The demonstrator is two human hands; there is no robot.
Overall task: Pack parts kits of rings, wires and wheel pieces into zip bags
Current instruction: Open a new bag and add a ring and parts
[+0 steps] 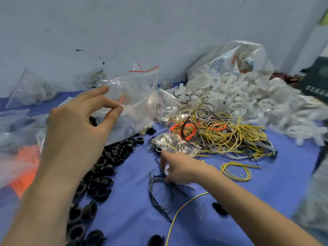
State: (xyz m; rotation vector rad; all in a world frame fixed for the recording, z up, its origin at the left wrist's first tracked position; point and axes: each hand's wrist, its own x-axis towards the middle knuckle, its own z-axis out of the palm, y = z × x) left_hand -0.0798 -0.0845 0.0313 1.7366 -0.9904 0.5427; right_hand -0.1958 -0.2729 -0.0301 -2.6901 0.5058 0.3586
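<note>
My left hand (pixel 79 125) is raised over the table and pinches a clear zip bag (pixel 136 103) with a red seal strip between thumb and forefinger. Lower down, my right hand (pixel 179 167) rests on the blue cloth with its fingers closed on a small grey and black wire coil (pixel 159 190). Black rings (pixel 104 167) lie in a long heap below the bag. A tangle of yellow, black and orange wires (pixel 221 132) sits to the right of the bag. White wheel pieces (pixel 248 96) are piled at the back right.
Filled clear bags (pixel 30 89) lean against the wall at the back left, and more bags with orange contents (pixel 21 162) lie at the left edge. A large white sack (pixel 230 59) stands behind the wheel pile. A loose yellow wire loop (pixel 236 171) lies right of my right hand.
</note>
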